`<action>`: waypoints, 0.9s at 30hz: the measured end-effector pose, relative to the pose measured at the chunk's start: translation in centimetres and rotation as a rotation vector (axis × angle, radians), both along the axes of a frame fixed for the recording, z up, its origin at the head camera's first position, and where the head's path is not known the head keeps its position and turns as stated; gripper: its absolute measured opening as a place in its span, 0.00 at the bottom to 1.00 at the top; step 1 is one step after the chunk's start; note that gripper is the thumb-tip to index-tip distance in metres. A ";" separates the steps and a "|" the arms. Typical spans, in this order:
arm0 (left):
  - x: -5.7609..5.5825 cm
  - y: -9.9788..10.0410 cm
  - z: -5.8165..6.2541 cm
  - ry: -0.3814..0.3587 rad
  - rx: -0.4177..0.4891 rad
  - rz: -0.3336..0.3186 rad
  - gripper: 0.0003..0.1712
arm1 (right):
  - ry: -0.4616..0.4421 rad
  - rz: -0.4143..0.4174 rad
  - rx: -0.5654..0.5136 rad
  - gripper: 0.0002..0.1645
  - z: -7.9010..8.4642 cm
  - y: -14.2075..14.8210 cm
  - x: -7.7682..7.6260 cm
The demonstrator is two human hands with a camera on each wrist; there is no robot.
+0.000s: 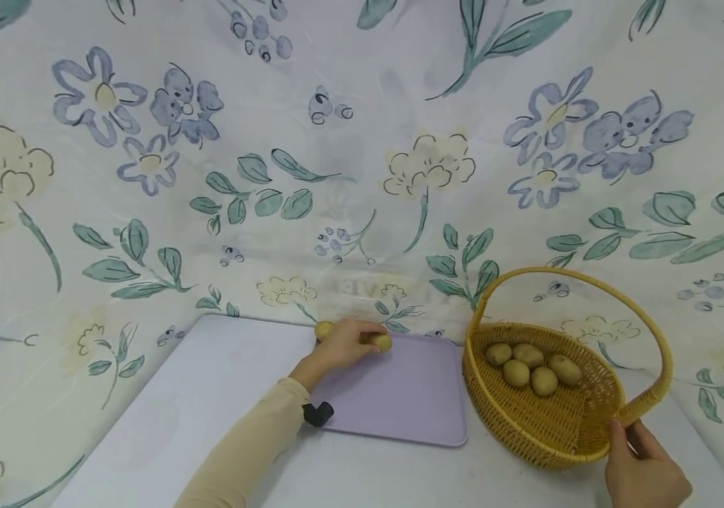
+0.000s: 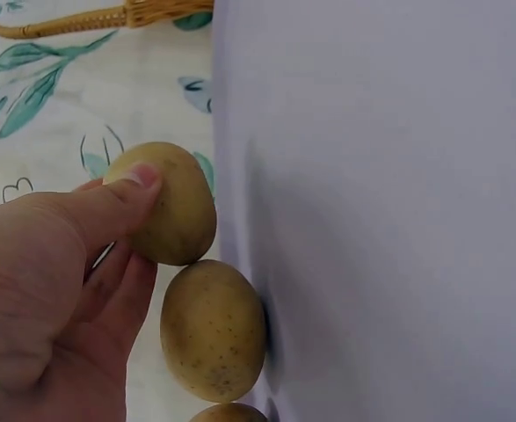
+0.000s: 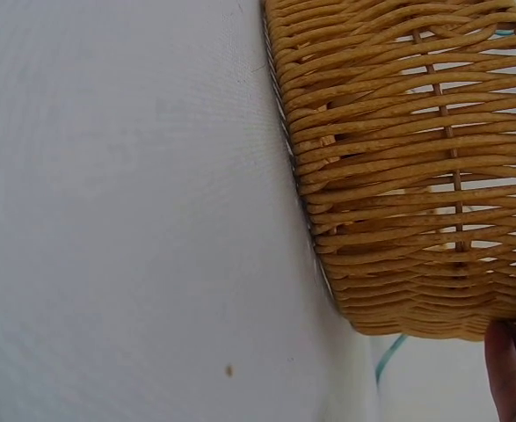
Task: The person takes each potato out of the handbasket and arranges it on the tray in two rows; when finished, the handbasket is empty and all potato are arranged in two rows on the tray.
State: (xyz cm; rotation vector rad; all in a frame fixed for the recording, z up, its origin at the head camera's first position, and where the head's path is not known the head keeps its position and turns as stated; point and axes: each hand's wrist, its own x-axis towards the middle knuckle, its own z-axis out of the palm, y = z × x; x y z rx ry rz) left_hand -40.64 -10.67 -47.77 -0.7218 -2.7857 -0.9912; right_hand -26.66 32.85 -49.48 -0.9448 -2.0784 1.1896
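Observation:
At the far edge of the lilac tray (image 1: 400, 395), my left hand (image 1: 341, 343) pinches a potato (image 2: 177, 211) between thumb and fingers. Right against it in the left wrist view lies a second potato (image 2: 212, 334), with part of a third potato (image 2: 229, 413) below. One potato (image 1: 323, 329) shows left of the hand in the head view. My right hand (image 1: 646, 471) grips the yellow wicker basket (image 1: 495, 409) at its near right rim, where the handle joins. Several potatoes (image 1: 516, 372) lie inside the basket. In the right wrist view only some fingers (image 3: 506, 374) show, at the woven wall.
The tray and basket stand side by side on a white table (image 1: 209, 395). A floral cloth (image 1: 336, 176) hangs behind them. The basket's tall arched handle (image 1: 590, 282) rises above its rim. A black piece (image 1: 319, 414) sits beside the left forearm at the tray's near left corner.

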 end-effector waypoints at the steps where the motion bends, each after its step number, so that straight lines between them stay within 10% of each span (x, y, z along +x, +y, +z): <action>1: 0.0 0.0 0.0 0.004 -0.006 -0.011 0.23 | 0.000 0.004 0.008 0.25 0.0 0.0 0.0; 27: -0.4 1.0 -0.6 0.024 -0.105 -0.058 0.21 | -0.063 -0.001 -0.029 0.25 0.1 0.1 -0.3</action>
